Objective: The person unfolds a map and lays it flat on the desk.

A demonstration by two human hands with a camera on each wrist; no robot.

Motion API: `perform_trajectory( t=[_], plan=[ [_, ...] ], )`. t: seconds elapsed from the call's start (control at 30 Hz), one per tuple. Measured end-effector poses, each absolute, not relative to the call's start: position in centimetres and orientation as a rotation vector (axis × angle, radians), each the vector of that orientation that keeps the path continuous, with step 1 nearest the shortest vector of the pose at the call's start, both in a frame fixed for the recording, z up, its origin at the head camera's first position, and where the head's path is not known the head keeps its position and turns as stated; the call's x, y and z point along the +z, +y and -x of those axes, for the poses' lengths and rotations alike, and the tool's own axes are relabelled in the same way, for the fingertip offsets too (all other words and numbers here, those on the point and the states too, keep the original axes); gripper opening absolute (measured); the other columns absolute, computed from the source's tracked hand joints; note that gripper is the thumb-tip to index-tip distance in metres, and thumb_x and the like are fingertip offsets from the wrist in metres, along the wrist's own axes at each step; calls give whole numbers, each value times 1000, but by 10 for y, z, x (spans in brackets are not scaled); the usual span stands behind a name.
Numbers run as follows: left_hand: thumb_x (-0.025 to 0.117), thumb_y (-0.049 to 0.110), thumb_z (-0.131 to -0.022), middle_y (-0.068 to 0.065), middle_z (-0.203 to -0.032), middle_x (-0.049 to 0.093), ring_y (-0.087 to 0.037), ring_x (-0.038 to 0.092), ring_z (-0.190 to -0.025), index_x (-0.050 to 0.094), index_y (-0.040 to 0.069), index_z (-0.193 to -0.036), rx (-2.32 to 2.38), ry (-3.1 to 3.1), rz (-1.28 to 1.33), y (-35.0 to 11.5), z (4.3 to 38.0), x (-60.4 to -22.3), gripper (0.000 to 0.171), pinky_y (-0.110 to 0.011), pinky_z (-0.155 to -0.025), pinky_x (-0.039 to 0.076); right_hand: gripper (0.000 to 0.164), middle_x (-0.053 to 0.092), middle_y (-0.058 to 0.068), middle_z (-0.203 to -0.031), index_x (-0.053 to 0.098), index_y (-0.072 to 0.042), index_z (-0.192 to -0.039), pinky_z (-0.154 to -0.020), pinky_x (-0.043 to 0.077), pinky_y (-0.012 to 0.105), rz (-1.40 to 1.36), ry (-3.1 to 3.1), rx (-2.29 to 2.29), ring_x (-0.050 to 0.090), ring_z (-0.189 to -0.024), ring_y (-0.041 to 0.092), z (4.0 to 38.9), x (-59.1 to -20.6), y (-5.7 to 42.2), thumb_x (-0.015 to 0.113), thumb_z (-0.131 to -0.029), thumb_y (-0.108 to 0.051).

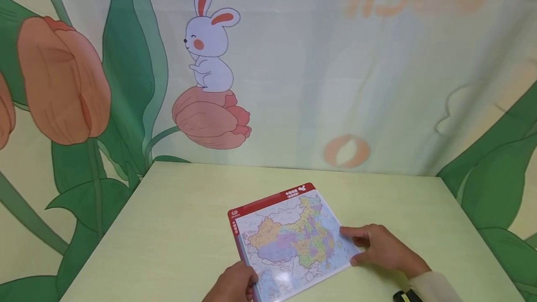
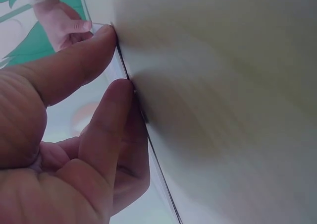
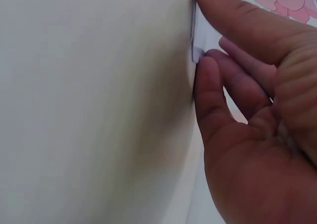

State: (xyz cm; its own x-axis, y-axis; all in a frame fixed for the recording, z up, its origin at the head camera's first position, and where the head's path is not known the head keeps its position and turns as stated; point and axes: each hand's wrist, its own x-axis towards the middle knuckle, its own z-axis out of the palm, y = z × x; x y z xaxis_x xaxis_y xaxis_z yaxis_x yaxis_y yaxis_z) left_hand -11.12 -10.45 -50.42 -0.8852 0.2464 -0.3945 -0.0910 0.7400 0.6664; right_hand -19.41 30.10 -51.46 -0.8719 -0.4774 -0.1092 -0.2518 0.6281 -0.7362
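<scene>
A thin map board with a red top border and a many-coloured map of China lies turned at an angle on the pale table. My left hand holds its left edge near the lower corner, fingers curled. In the left wrist view, the left thumb and fingers meet the board's thin edge close to the tabletop. At the opposite side, my right hand grips the lower right corner, index finger on the right edge and thumb at the corner. The right wrist view shows the fingertips right at that corner.
The pale yellow table reaches back to a hanging cloth printed with tulips, leaves and a white rabbit. A black strapped device sits at the right wrist, below a light sleeve.
</scene>
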Motion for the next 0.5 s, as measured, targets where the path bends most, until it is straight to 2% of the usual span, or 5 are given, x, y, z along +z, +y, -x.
perform_trajectory(
  t=[0.13,0.27,0.37,0.5],
  plan=[
    [92,7,-77,-9,-87,54,-25,56,-84,72,-1,-105,978,2428,-45,-99,113,-505,35,-39,-75,51,78,63,13,-149,66,-9,-144,-93,53,14,597,2537,-1091,67,-121,9,204,-516,302,96,-74,-27],
    [92,5,-76,-9,-88,53,-26,56,-85,73,-3,-105,973,2417,-29,-95,113,-504,36,-41,-76,52,77,61,14,-150,65,-7,-144,-96,58,25,626,2518,-1103,66,-123,12,212,-514,302,96,-76,-23],
    [92,4,-77,-9,-89,53,-26,56,-86,72,-4,-106,971,2410,-24,-92,113,-504,36,-41,-77,52,76,60,13,-152,65,-7,-144,-99,58,33,611,2493,-1117,65,-128,21,219,-513,301,96,-76,-20],
    [92,8,-78,-8,-90,54,-24,56,-86,71,-3,-107,932,2421,-36,-90,114,-505,37,-41,-80,53,74,59,11,-153,67,-9,-142,-101,58,34,587,2480,-1118,62,-133,32,227,-513,300,96,-75,-20]
  ],
)
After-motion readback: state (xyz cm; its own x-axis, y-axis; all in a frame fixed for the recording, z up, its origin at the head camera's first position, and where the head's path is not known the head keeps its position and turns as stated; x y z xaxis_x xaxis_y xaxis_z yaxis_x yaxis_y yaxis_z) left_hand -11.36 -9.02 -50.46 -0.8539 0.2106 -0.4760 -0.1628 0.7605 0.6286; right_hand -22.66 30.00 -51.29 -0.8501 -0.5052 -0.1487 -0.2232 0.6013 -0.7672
